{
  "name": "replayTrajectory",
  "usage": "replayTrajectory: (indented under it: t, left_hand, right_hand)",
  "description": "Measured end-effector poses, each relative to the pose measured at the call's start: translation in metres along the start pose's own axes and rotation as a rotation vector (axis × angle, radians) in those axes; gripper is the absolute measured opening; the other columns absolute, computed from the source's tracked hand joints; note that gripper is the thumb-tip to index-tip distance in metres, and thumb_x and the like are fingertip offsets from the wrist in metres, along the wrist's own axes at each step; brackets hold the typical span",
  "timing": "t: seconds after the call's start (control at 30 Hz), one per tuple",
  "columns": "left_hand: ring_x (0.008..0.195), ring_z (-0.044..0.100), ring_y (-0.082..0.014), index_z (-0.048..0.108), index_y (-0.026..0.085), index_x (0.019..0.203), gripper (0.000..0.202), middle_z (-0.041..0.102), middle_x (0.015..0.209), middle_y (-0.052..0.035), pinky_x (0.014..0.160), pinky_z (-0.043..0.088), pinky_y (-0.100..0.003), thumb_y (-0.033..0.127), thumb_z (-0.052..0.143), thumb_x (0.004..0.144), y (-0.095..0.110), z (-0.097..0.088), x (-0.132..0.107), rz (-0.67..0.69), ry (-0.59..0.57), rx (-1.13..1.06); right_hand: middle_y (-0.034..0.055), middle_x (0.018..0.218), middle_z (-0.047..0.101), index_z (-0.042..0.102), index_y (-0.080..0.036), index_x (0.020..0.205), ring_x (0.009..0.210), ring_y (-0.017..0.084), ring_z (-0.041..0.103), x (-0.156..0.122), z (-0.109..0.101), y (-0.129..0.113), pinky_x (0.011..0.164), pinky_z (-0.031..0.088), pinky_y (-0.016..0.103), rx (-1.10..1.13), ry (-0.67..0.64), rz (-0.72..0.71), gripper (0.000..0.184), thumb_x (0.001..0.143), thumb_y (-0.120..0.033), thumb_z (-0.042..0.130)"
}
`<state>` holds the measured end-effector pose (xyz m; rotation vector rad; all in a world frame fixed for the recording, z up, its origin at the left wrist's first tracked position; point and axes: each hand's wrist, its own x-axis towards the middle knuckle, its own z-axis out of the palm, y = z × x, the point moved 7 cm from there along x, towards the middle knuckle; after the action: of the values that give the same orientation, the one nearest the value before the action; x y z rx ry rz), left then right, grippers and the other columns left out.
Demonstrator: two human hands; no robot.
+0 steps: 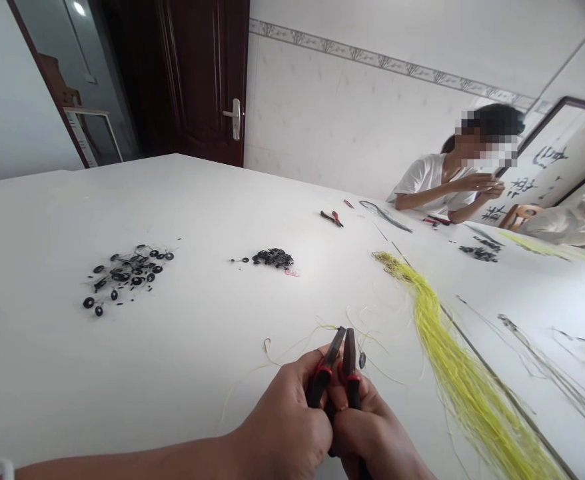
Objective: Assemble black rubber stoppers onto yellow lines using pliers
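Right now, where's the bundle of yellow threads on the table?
In the head view, the bundle of yellow threads lies on the right side of the white table, just right of the person's right hand, with a long dark strand along its right edge.

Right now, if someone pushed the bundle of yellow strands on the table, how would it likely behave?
The bundle of yellow strands looks floppy: its strands curve and splay loosely over the white table. It is probably light for its size, being thin fibres. It may also snag, since loose strands already stray toward the red-handled pliers.
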<state>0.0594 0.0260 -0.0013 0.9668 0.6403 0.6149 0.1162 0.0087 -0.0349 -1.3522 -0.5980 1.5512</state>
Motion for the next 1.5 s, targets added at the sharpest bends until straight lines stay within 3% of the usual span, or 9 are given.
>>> replayTrajectory:
  t: [0.33,0.47,0.63,0.77,0.93,1.2,1.33,1.5]
  left_hand:
    - [0.068,0.049,-0.0118,0.059,0.018,0.094,0.065,0.056,0.067,0.0029,0.057,0.035,-0.022,-0.005,0.029,0.041,-0.001,-0.001,0.003,0.032,0.000,-0.035]
    - [0.067,0.048,-0.0116,0.059,0.018,0.094,0.060,0.056,0.068,0.0027,0.058,0.035,-0.023,-0.004,0.032,0.045,0.000,-0.002,0.000,0.018,0.030,0.030]
    - [0.076,0.051,-0.0128,0.057,0.023,0.100,0.062,0.054,0.070,0.0043,0.072,0.038,-0.024,-0.005,0.034,0.050,0.001,-0.007,0.000,0.089,0.028,0.155]
    - [0.073,0.051,-0.0135,0.055,0.024,0.104,0.059,0.053,0.071,0.0035,0.067,0.038,-0.025,-0.003,0.038,0.054,-0.004,-0.010,0.000,0.045,0.027,0.190]
    - [0.059,0.044,-0.0105,0.057,0.023,0.101,0.057,0.047,0.061,0.0050,0.056,0.034,-0.023,-0.002,0.037,0.054,-0.003,-0.010,-0.001,-0.009,0.058,0.194]
    - [0.062,0.043,-0.0096,0.057,0.022,0.100,0.063,0.048,0.064,0.0051,0.055,0.033,-0.022,-0.004,0.032,0.049,-0.001,-0.001,0.000,-0.004,-0.022,0.030]
    - [0.061,0.042,-0.0088,0.058,0.019,0.099,0.064,0.052,0.066,0.0041,0.052,0.032,-0.021,-0.005,0.031,0.046,0.001,0.001,-0.002,-0.005,-0.010,-0.017]
    - [0.055,0.040,-0.0071,0.059,0.018,0.096,0.062,0.051,0.061,0.0051,0.050,0.030,-0.020,-0.007,0.033,0.045,-0.001,0.003,-0.002,-0.064,-0.008,-0.029]
  right_hand:
    - [-0.0053,0.041,0.042,0.050,-0.017,0.049,0.038,0.005,0.030,0.002,0.001,0.004,0.038,0.019,0.020,0.096,-0.023,-0.016,0.012,0.040,-0.012,0.043]
    - [-0.0044,0.042,0.043,0.044,-0.018,0.046,0.039,0.006,0.031,0.003,-0.002,0.000,0.038,0.021,0.019,0.045,-0.004,-0.051,0.011,0.039,-0.010,0.045]
    - [-0.0043,0.044,0.042,0.039,-0.019,0.047,0.042,0.007,0.033,0.005,-0.006,-0.009,0.038,0.025,0.019,-0.006,0.066,-0.153,0.016,0.041,-0.012,0.051]
    - [-0.0047,0.044,0.038,0.040,-0.019,0.048,0.042,0.007,0.032,0.004,0.000,-0.014,0.036,0.024,0.019,-0.061,0.034,-0.170,0.012,0.040,-0.011,0.046]
    - [-0.0075,0.042,0.033,0.038,-0.020,0.049,0.036,0.005,0.026,0.001,-0.001,-0.009,0.030,0.017,0.018,-0.144,0.004,-0.052,0.014,0.039,-0.011,0.037]
    - [-0.0080,0.037,0.032,0.034,-0.019,0.045,0.033,0.003,0.021,-0.007,-0.001,-0.005,0.031,0.012,0.018,-0.036,-0.001,-0.041,0.012,0.037,-0.010,0.036]
    - [-0.0074,0.038,0.033,0.035,-0.019,0.045,0.035,0.004,0.023,-0.007,0.002,-0.008,0.032,0.013,0.018,-0.005,0.030,-0.050,0.013,0.035,-0.011,0.036]
    - [-0.0067,0.036,0.033,0.036,-0.019,0.042,0.034,0.004,0.025,-0.004,0.007,-0.006,0.033,0.016,0.019,0.009,-0.043,0.003,0.010,0.035,-0.012,0.038]
